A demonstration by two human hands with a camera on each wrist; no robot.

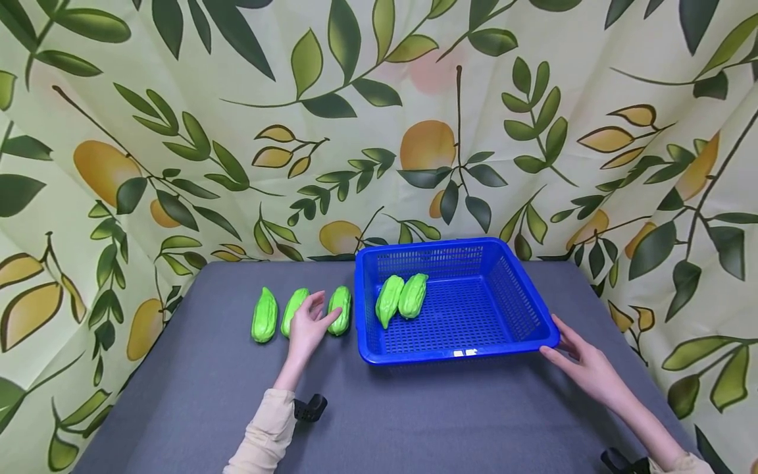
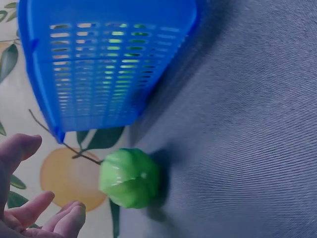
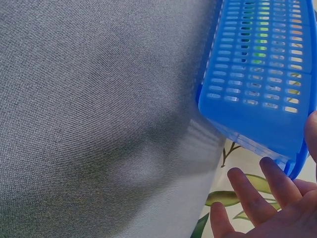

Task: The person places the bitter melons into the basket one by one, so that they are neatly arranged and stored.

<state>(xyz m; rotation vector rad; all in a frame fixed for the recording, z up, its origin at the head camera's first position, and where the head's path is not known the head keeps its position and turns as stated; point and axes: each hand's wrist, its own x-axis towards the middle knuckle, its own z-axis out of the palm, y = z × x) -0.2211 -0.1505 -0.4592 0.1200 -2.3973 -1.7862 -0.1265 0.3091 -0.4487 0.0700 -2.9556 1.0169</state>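
Observation:
My left hand (image 1: 309,327) hovers over the row of green bitter melons on the table, its fingers spread and holding nothing. It partly covers the middle bitter melon (image 1: 291,309), and its thumb is close to the right bitter melon (image 1: 340,311). In the left wrist view that right bitter melon (image 2: 130,178) appears end-on, apart from the fingers. Farther left lies another bitter melon (image 1: 264,316). With thumb and fingers, my right hand (image 1: 583,365) holds the near right corner of a blue basket (image 1: 456,354). Two bitter melons (image 1: 400,297) lie side by side inside it, at its left.
A grey cloth covers the table (image 1: 414,421). Behind and beside it hangs a curtain (image 1: 367,131) printed with leaves and fruit. The basket's left wall stands right beside the row of bitter melons.

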